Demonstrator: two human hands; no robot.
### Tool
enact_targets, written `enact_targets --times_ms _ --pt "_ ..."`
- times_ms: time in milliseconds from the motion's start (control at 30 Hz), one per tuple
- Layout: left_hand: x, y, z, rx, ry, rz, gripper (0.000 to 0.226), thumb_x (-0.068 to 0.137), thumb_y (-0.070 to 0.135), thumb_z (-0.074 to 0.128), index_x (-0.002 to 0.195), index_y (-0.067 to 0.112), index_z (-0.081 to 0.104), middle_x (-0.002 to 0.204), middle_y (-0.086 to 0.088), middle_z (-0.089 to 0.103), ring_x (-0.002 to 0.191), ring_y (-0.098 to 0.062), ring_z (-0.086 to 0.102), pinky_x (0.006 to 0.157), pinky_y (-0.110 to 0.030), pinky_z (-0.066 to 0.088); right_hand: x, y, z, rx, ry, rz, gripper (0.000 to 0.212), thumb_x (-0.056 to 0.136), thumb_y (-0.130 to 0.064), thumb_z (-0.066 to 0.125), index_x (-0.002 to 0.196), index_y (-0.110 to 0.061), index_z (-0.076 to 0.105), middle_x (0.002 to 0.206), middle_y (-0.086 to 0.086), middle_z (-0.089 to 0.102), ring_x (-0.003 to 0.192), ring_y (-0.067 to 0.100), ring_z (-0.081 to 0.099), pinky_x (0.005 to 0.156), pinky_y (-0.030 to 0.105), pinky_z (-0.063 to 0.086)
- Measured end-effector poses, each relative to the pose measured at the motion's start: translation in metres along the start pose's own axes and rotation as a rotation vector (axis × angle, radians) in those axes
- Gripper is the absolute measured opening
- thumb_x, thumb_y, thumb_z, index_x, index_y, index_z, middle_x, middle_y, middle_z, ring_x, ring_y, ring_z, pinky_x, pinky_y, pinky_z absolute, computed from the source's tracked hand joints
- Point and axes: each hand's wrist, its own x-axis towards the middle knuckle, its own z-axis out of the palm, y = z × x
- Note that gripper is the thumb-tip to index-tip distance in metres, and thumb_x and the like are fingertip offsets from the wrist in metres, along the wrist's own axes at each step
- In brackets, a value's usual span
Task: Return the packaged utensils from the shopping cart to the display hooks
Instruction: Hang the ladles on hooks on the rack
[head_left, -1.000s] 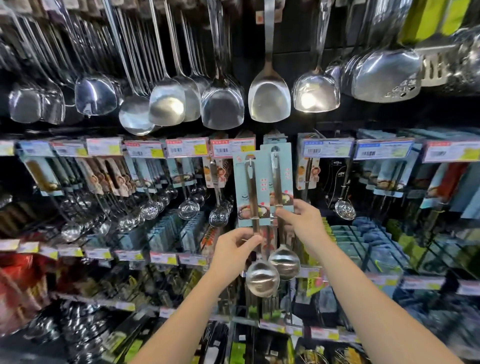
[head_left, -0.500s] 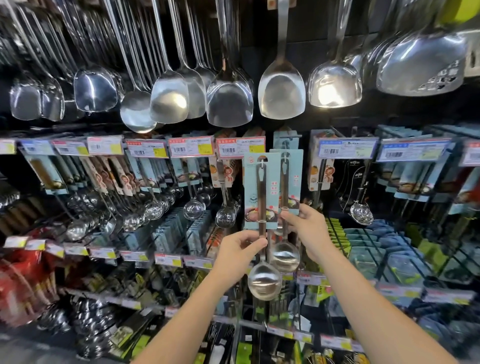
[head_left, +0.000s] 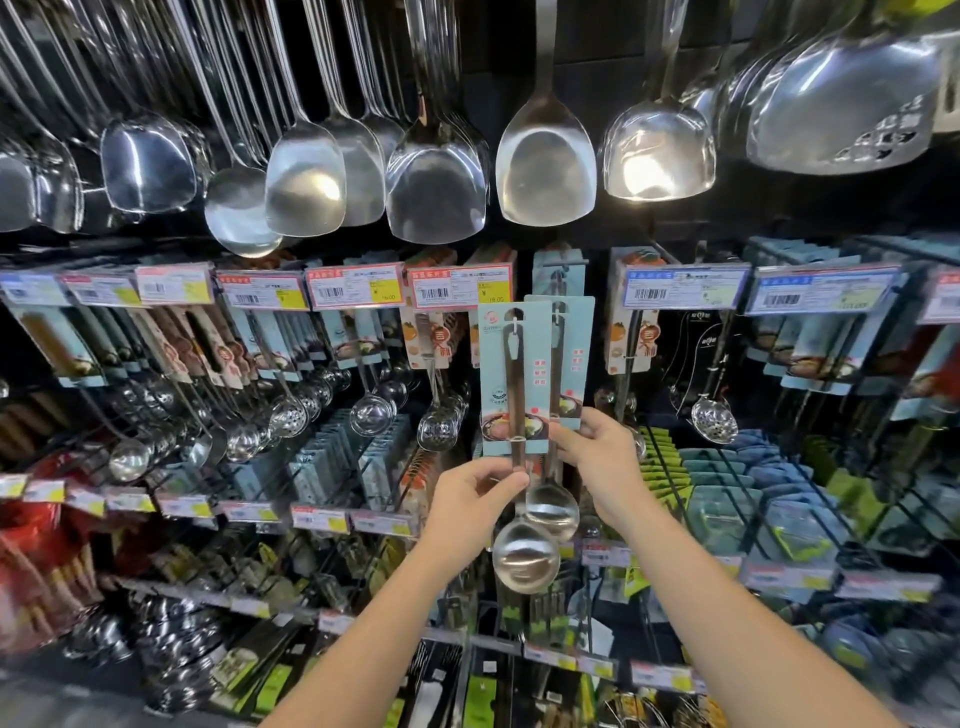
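Two steel ladles on pale blue cards are held up in front of the display wall. My left hand pinches the handle of the front packaged ladle just below its card. My right hand grips the lower edge of the back packaged ladle. Both cards' hang holes sit level with a display hook that carries one same-coloured card. Whether either card is on the hook I cannot tell. The shopping cart is out of view.
Large steel spatulas and ladles hang in a row overhead. Price tags line the hook rail. Packaged strainers and spoons fill hooks to the left, more carded utensils to the right. Lower shelves hold red, green and blue packaged goods.
Both hands have shifted the two carded ladles slightly right and closer to the hook rail, the cards now overlapping the price-tag row. The grips are unchanged.
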Motion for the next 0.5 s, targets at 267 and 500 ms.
enact_targets --times_ms 267,500 --pt "-0.002 0.004 0.005 -0.031 -0.002 0.016 0.016 0.092 0.016 0.075 0.087 0.03 0.079 0.084 0.015 0.078 0.079 0.002 0.068 0.076 -0.014 0.052 -0.001 0.015 -0.004 0.041 0.0 0.04 0.023 0.099 -0.004 0.065 0.117 -0.014 0.074 0.104 0.008 0.081 0.095 0.026 0.079 0.073 0.03 0.063" --pt "0.001 0.002 0.005 -0.028 0.009 -0.006 0.013 0.092 0.013 0.075 0.091 0.025 0.08 0.083 0.017 0.078 0.078 0.005 0.068 0.075 -0.012 0.052 0.012 0.004 -0.011 0.031 -0.002 0.044 0.022 0.098 0.0 0.065 0.102 -0.019 0.075 0.089 -0.002 0.082 0.077 0.01 0.077 0.062 0.021 0.06"
